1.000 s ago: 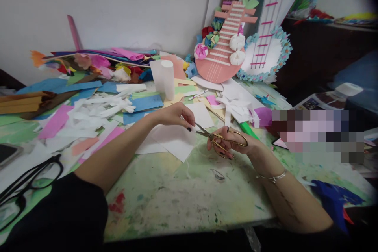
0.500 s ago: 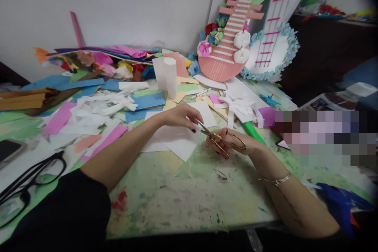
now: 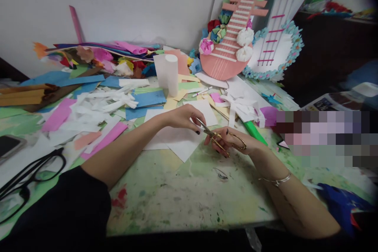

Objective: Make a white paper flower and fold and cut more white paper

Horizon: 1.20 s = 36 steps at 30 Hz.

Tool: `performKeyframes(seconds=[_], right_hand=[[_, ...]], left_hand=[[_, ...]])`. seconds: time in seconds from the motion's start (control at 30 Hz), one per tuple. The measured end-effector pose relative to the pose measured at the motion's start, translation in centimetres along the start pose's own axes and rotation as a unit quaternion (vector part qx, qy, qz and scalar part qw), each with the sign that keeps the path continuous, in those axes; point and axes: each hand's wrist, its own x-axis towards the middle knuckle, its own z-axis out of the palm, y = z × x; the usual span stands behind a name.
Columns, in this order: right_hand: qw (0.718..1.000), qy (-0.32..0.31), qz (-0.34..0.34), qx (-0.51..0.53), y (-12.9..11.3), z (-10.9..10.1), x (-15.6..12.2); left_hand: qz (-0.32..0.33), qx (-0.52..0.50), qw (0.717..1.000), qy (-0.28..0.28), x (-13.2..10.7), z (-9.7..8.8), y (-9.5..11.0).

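My right hand (image 3: 225, 138) is closed around gold-handled scissors (image 3: 208, 131), whose blades point up and to the left. At the blade tips is my left hand (image 3: 186, 117), thumb and fingers pinched together. Whatever is between those fingers is too small to make out. White sheets of paper (image 3: 183, 150) lie on the table below my left hand, partly covered by it.
A paint-stained table (image 3: 165, 197) carries white paper strips (image 3: 97, 104), blue paper (image 3: 149, 98), a white roll (image 3: 171, 76) and a green roll (image 3: 255, 133). Glasses (image 3: 38, 171) lie at left. Paper-decorated instrument shapes (image 3: 226, 63) lean on the wall behind.
The view has shifted very slightly. My left hand has edged a little to the right by the scissor blades; the right hand keeps its hold on the scissors.
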Motion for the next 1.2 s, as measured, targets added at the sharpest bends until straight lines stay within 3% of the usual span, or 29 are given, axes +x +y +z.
performKeyframes(seconds=[0.23,0.8,1.07,1.2], right_hand=[[1.000,0.014,-0.013,0.015,0.3,0.2,0.3],[0.995,0.064,0.065,0.039,0.8,0.1,0.4],[0.992,0.071,0.010,0.099,0.3,-0.2,-0.2],[0.992,0.073,-0.015,0.104,0.1,-0.3,-0.5]], left_hand=[[0.018,0.005,1.000,0.010,0.1,0.1,-0.1],[0.030,-0.005,0.999,0.028,-0.2,0.1,-0.7],[0.049,0.024,0.997,0.062,-1.1,-2.3,-1.4],[0.051,0.017,0.995,0.090,-1.5,-3.1,-0.7]])
